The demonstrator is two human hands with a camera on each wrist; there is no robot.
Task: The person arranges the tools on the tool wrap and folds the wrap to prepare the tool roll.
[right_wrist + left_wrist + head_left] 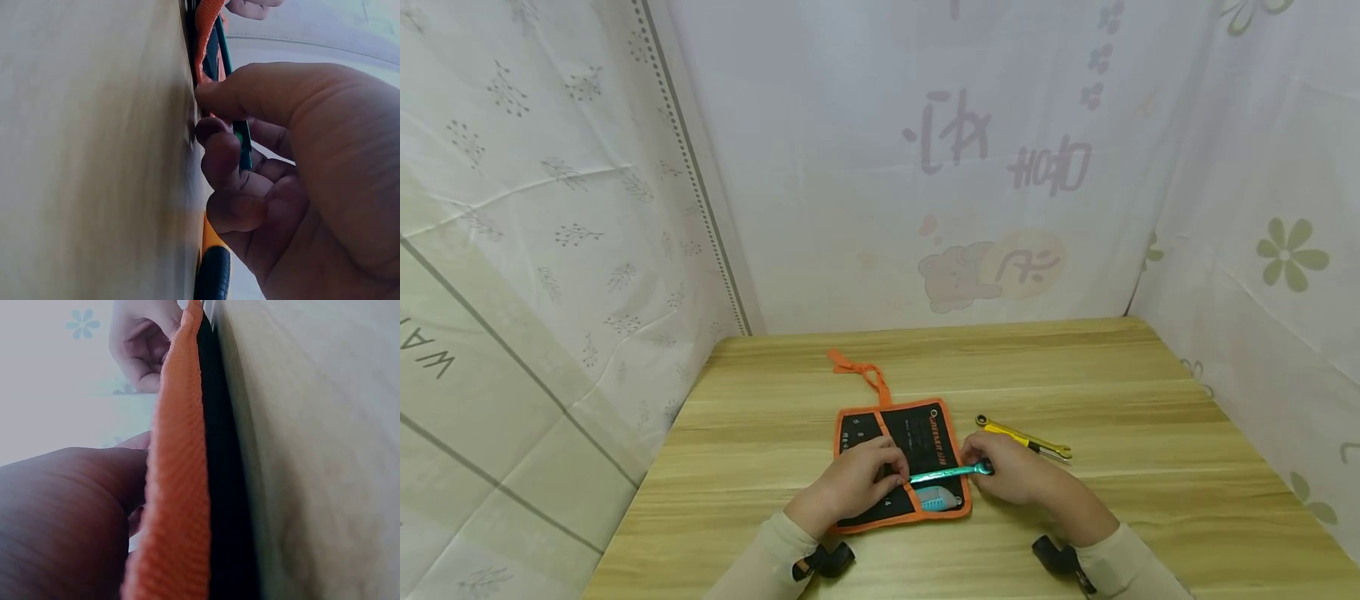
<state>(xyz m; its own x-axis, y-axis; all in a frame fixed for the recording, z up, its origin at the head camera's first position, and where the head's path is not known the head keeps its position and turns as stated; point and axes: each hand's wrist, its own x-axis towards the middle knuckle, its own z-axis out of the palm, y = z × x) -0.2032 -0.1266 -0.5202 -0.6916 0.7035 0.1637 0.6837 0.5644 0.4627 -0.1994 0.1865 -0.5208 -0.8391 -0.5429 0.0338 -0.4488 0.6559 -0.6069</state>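
Lying crosswise on the pouch, the wrench is pointing left from my right hand, which is gripping it. My left hand is resting at its left tip, grip unclear.

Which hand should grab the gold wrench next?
Probably the right hand: the gold wrench lies just beyond it, while the left hand is farther off, over the black pouch. The right hand would first need to let go of the green wrench.
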